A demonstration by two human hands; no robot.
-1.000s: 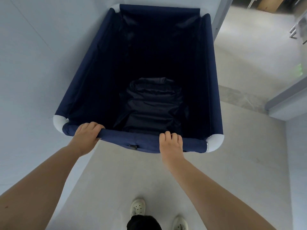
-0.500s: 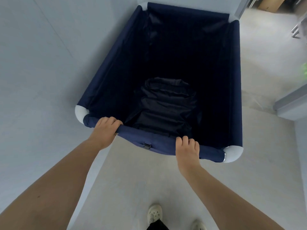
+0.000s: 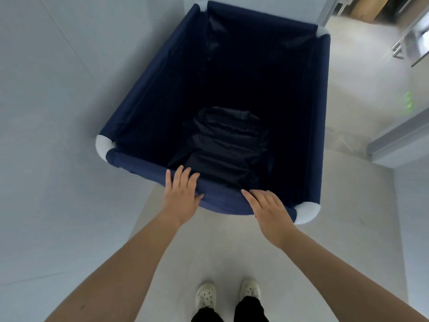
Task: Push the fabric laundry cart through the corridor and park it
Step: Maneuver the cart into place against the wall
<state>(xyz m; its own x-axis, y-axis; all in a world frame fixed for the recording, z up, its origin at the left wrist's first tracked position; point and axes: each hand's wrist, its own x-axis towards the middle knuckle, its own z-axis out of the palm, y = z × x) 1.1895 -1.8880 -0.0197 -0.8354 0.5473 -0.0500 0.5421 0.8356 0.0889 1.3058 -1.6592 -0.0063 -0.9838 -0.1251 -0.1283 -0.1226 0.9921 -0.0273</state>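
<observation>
The left hand [image 3: 180, 196] lies flat on the near rim of the laundry cart [image 3: 148, 94], fingers straight and spread, fingertips reaching just over the padded edge — not curled round it. The right hand [image 3: 269, 211] is also open, fingers extended and slightly blurred, angled toward 11 o'clock; it sits over the same rim near the right corner, though whether it presses on the fabric or floats just above it cannot be told. Neither hand grips anything.

No writing or label can be read on the cart.

The cart is a deep navy fabric bin with white rounded corner caps [image 3: 103, 146] — it fills the frame from the hands toward 12 o'clock, turned so its far end swings toward 1 o'clock. At its bottom lies a crumpled dark bundle [image 3: 228, 145]. Pale wall [image 3: 51, 112] runs close along the cart's left side at 9 o'clock. At 2 o'clock a doorway [image 3: 362, 73] opens onto grey floor. At 6 o'clock, two white perforated clogs [image 3: 206, 297] stand on the floor.
</observation>
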